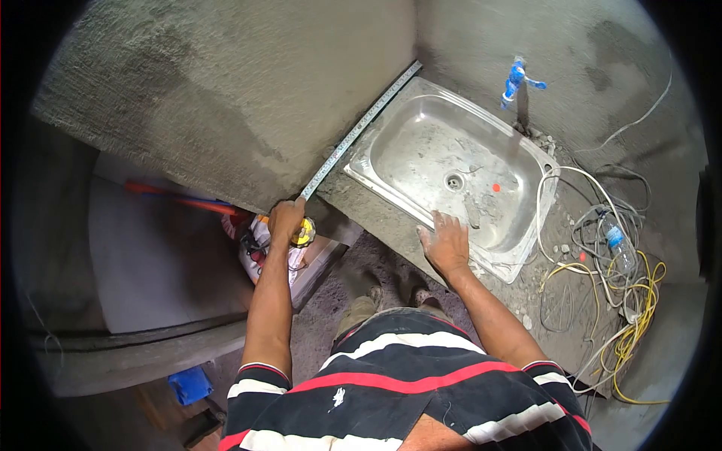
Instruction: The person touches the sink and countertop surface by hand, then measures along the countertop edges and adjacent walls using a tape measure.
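My left hand (pixel 286 219) is closed around a yellow tape measure (pixel 306 232) at the near end of the wall. Its pulled-out blade (pixel 358 134) runs along the foot of the left wall, beside the sink, up to the far corner. A dusty stainless steel sink (pixel 444 128) sits at an angle on the rough counter, with grit in its basin and a drain in the middle. On the sink's near rim lies my right hand (pixel 449 244), fingers spread and holding nothing.
A tap wrapped in blue (pixel 515 79) sticks out of the back wall above the sink. On the right of the counter are tangled white and grey cables, a yellow cable (pixel 639 323) and a plastic bottle (pixel 617 239). A blue object (pixel 189 385) lies low at left.
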A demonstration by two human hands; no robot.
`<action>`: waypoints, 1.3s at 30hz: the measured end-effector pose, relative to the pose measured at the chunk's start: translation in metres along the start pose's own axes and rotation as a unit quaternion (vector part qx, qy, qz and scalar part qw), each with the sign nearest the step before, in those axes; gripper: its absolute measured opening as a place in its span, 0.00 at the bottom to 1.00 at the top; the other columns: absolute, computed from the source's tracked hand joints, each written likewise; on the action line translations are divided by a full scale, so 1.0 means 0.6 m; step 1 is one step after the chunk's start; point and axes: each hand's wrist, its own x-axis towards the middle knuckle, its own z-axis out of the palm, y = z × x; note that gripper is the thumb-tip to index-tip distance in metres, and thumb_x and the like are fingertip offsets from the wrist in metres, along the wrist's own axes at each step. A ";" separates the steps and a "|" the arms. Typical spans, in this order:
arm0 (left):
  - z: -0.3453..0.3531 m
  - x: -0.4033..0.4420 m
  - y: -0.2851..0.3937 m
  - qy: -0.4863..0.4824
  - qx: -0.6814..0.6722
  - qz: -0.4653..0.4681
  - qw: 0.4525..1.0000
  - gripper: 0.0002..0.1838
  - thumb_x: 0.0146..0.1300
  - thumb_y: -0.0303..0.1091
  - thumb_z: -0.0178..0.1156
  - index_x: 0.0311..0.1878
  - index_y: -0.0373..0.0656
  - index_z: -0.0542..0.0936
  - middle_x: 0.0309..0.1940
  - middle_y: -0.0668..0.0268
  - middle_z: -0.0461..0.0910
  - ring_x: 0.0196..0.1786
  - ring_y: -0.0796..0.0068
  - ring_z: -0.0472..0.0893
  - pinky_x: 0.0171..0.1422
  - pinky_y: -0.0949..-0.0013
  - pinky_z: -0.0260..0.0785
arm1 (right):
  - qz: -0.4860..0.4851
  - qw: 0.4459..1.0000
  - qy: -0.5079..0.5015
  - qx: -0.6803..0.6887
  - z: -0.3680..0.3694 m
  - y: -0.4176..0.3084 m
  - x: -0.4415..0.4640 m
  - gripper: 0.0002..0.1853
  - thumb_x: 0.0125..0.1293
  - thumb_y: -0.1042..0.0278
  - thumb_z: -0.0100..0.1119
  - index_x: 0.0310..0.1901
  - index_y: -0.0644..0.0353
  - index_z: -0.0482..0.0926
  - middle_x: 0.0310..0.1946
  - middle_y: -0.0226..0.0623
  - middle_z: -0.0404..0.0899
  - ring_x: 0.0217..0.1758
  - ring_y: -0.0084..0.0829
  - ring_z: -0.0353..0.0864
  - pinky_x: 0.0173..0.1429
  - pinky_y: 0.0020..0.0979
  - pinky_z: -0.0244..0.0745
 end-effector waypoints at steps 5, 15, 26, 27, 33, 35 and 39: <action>-0.008 -0.016 0.000 0.013 0.010 0.037 0.999 0.36 0.77 0.61 0.46 0.47 0.35 0.90 0.50 0.39 0.88 0.58 0.31 0.85 0.65 0.39 0.73 | 0.011 0.999 -0.031 0.014 -0.008 -0.001 0.002 0.37 0.80 0.39 0.55 0.75 0.64 0.77 0.63 0.49 0.83 0.67 0.46 0.77 0.72 0.51 0.67; 0.033 -0.035 -0.240 0.091 0.135 0.388 0.907 0.23 0.84 0.46 0.52 0.38 0.37 0.83 0.32 0.45 0.85 0.30 0.43 0.84 0.33 0.44 0.73 | -0.030 0.990 0.114 0.072 0.009 0.017 -0.021 0.36 0.77 0.37 0.60 0.72 0.59 0.78 0.68 0.48 0.78 0.72 0.52 0.74 0.76 0.57 0.65; 0.049 -0.186 -0.036 -0.189 -0.133 0.501 0.834 0.23 0.80 0.37 0.54 0.27 0.33 0.77 0.20 0.51 0.75 0.23 0.57 0.77 0.31 0.51 0.65 | 0.099 0.900 0.142 0.400 -0.001 -0.110 -0.278 0.30 0.75 0.43 0.69 0.59 0.67 0.84 0.48 0.53 0.86 0.50 0.52 0.89 0.58 0.46 0.83; 0.057 -0.202 0.003 -0.234 -0.160 0.486 0.827 0.24 0.80 0.39 0.55 0.26 0.34 0.77 0.19 0.52 0.75 0.22 0.55 0.78 0.32 0.51 0.66 | 0.114 0.899 0.153 0.394 -0.001 -0.125 -0.298 0.30 0.75 0.43 0.69 0.59 0.67 0.84 0.48 0.53 0.86 0.50 0.52 0.89 0.58 0.46 0.83; 0.140 -0.358 0.217 -0.364 -0.249 0.537 0.719 0.28 0.83 0.48 0.56 0.31 0.33 0.84 0.22 0.58 0.82 0.28 0.66 0.81 0.34 0.55 0.69 | 0.130 0.829 0.211 0.501 -0.037 -0.155 -0.401 0.42 0.79 0.43 0.66 0.80 0.70 0.67 0.77 0.54 0.72 0.75 0.43 0.78 0.71 0.42 0.79; 0.158 -0.439 0.267 -0.412 -0.278 0.520 0.695 0.27 0.84 0.49 0.55 0.39 0.32 0.87 0.30 0.64 0.84 0.34 0.73 0.79 0.42 0.63 0.72 | 0.172 0.793 0.219 0.541 -0.055 -0.147 -0.439 0.53 0.81 0.36 0.60 0.84 0.79 0.53 0.85 0.61 0.59 0.90 0.45 0.57 0.92 0.41 0.47; 0.212 -0.569 0.333 -0.469 -0.281 0.503 0.670 0.24 0.84 0.45 0.54 0.43 0.33 0.88 0.34 0.57 0.87 0.37 0.64 0.84 0.46 0.59 0.74 | 0.226 0.799 0.292 0.474 -0.087 -0.107 -0.514 0.52 0.80 0.45 0.65 0.85 0.78 0.50 0.86 0.60 0.56 0.90 0.44 0.56 0.91 0.41 0.49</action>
